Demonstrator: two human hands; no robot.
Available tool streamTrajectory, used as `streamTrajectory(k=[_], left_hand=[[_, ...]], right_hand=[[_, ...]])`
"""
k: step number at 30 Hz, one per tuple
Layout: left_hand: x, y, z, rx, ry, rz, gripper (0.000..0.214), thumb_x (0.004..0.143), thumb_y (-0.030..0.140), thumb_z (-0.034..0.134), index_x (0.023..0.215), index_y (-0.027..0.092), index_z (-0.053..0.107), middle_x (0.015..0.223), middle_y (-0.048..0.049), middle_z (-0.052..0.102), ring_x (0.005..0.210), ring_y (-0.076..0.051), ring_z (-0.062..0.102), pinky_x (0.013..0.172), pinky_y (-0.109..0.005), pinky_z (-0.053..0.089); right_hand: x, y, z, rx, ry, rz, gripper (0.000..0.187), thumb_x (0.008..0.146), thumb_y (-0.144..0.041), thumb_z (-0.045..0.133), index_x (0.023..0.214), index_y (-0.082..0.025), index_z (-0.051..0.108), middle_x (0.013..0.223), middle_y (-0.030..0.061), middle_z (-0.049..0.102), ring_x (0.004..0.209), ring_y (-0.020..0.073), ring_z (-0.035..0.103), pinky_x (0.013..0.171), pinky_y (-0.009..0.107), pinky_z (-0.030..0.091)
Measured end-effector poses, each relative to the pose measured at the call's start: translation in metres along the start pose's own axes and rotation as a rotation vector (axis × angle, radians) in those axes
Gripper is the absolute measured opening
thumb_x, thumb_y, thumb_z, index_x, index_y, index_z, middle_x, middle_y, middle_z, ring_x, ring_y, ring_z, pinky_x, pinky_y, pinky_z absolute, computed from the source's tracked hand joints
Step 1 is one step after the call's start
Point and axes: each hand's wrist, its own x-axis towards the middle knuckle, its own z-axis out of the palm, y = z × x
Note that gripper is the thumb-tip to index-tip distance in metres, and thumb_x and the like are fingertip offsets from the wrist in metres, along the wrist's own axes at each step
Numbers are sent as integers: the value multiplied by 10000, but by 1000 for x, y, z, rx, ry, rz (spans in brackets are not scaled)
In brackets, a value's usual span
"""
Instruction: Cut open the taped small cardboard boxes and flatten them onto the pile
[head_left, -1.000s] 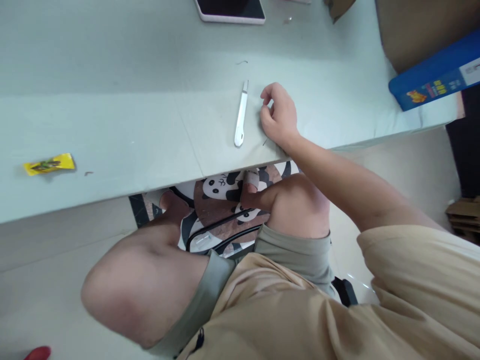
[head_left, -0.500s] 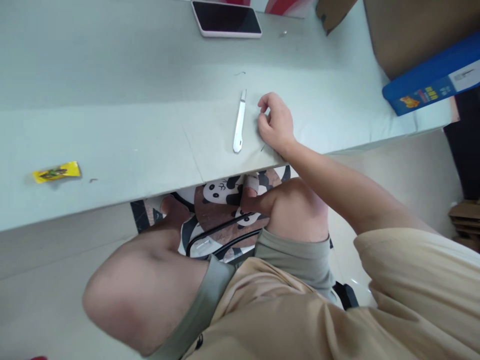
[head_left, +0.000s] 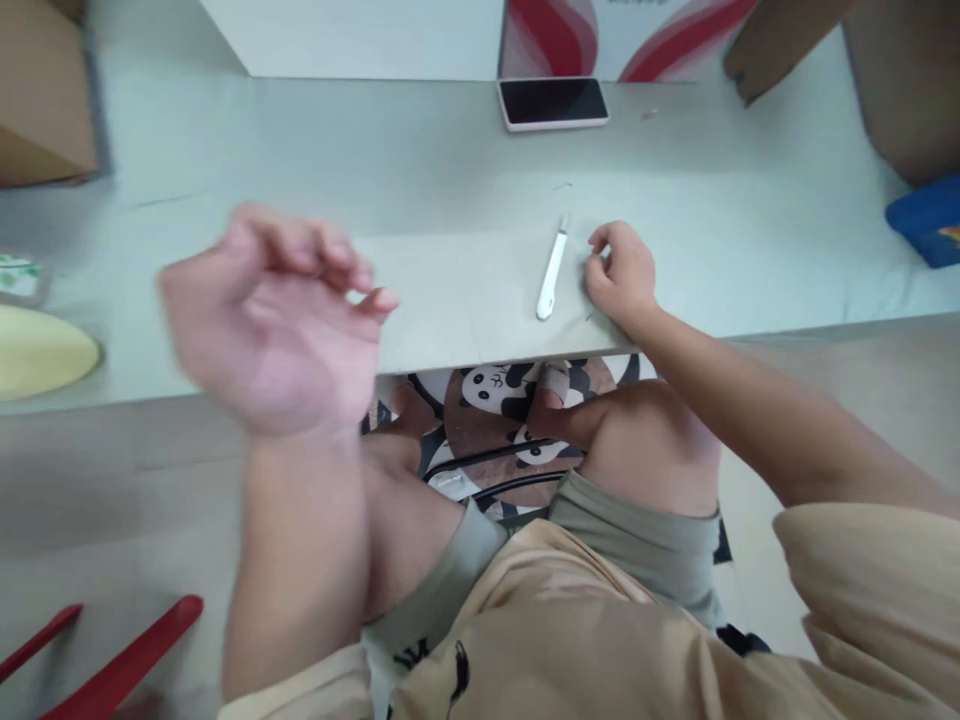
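My left hand [head_left: 277, 310] is raised in front of the table's near edge, palm towards me. Its fingers are bent but apart, blurred by motion, and nothing shows in them. On the tabletop rests my right hand [head_left: 621, 272], fingers loosely curled with a gap between thumb and forefinger, holding nothing visible. Just left of it, without contact, lies a slim white craft knife [head_left: 553, 272], its narrow tip pointing away from me. A small yellow packet seen earlier is not visible now; my left hand covers that area.
A phone [head_left: 555, 104] lies at the back before a white and red box [head_left: 555, 40]. Cardboard boxes [head_left: 45, 100] stand at both back corners. A pale yellow oval object [head_left: 45, 352] is at the left edge, a blue box [head_left: 926, 222] at the right. Red legs [head_left: 127, 660] show lower left.
My left hand has come up into view from the left. The view has swung left, so the table things appear further right. My right hand stays beside the knife.
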Motion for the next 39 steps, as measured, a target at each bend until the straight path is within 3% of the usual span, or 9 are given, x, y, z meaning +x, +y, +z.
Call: streamTrajectory(k=[3, 8, 15, 20, 25, 33, 39], left_hand=[[8, -7, 3, 127, -42, 48, 262, 920, 317, 513, 688, 197, 487, 689, -9, 494, 623, -112, 499, 508, -243, 459], [16, -24, -2, 198, -58, -3, 303, 857, 421, 637, 726, 228, 444, 779, -14, 574, 716, -147, 615, 626, -261, 537], [20, -32, -8, 134, -74, -61, 256, 857, 303, 676, 752, 224, 456, 767, 23, 577, 715, -108, 658, 685, -218, 583], [21, -33, -10, 44, -143, -104, 242, 796, 202, 683, 740, 222, 448, 729, 35, 542, 642, -79, 607, 622, -190, 567], [24, -33, -20, 116, -112, -130, 293, 822, 241, 704, 756, 232, 418, 730, 29, 521, 690, -111, 632, 660, -232, 592], [24, -31, -32, 13, -23, -138, 410, 748, 96, 770, 741, 220, 379, 708, 52, 472, 598, -68, 548, 569, -178, 535], [26, -34, -40, -9, -52, -85, 462, 702, -7, 782, 732, 218, 380, 719, 65, 493, 584, -48, 522, 562, -154, 498]], right_hand=[[-1, 0, 0, -6, 4, 1, 190, 794, -196, 487, 977, -240, 513, 960, 91, 623, 881, 257, 612, 854, 453, 497], [-1, 3, -1, -38, 21, -8, 177, 803, -215, 482, 973, -250, 518, 954, 71, 631, 777, 218, 580, 796, 418, 482], [-1, 0, -4, -94, 3, 14, 150, 811, -221, 493, 958, -248, 508, 932, 78, 636, 732, 213, 581, 791, 422, 469], [-1, -3, -6, -121, -3, 13, 135, 803, -226, 499, 935, -258, 501, 889, 74, 622, 718, 219, 568, 776, 424, 464], [-1, -9, -9, -124, -20, 46, 168, 764, -189, 499, 917, -260, 505, 900, 69, 611, 735, 220, 563, 788, 424, 450], [-2, -21, -17, -64, -58, 98, 149, 753, -169, 497, 885, -235, 511, 859, 54, 555, 717, 187, 493, 813, 403, 418], [-2, -18, -13, -95, -50, 89, 172, 740, -159, 488, 894, -227, 526, 810, 38, 525, 719, 185, 484, 817, 392, 425]])
